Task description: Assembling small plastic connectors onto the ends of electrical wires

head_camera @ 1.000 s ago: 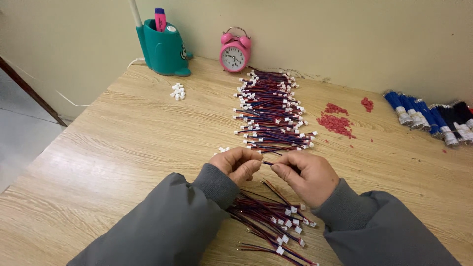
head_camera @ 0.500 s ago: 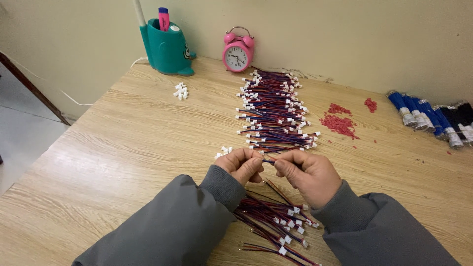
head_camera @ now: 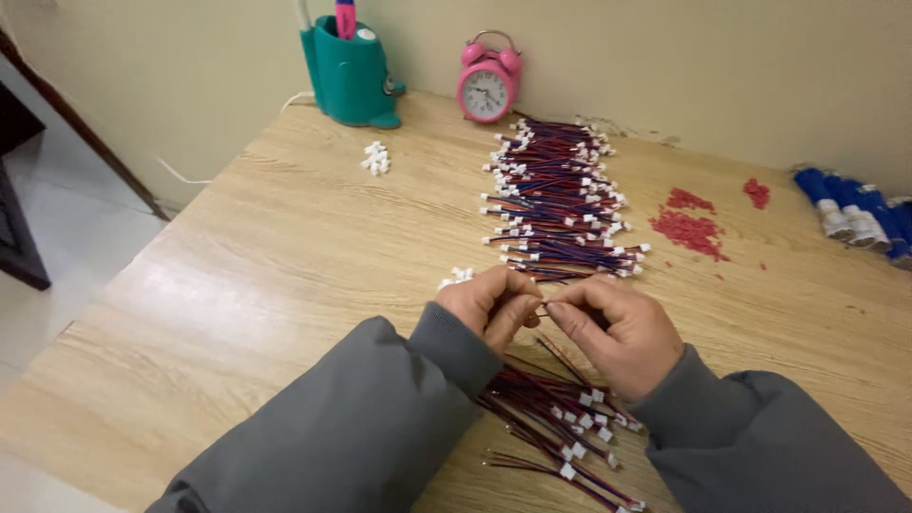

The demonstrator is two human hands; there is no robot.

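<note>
The left hand [head_camera: 489,302] and right hand [head_camera: 608,323] meet at the fingertips, pinched tight on 1 thin wire [head_camera: 560,350]. The wire hangs just above a small wire pile [head_camera: 560,418] near the table [head_camera: 285,256] edge. Past the hands lies a big wire row [head_camera: 556,199]. A pink clock [head_camera: 487,84] stands behind that row. Red bits [head_camera: 692,228] lie right of it.

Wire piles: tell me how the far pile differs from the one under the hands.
The far pile is larger and lies in tidy parallel rows; the near pile is smaller and loosely crossed. The far pile lies fully in view, while the near pile is partly covered by the hands. Both hold red-and-dark wires with white connectors.
</note>
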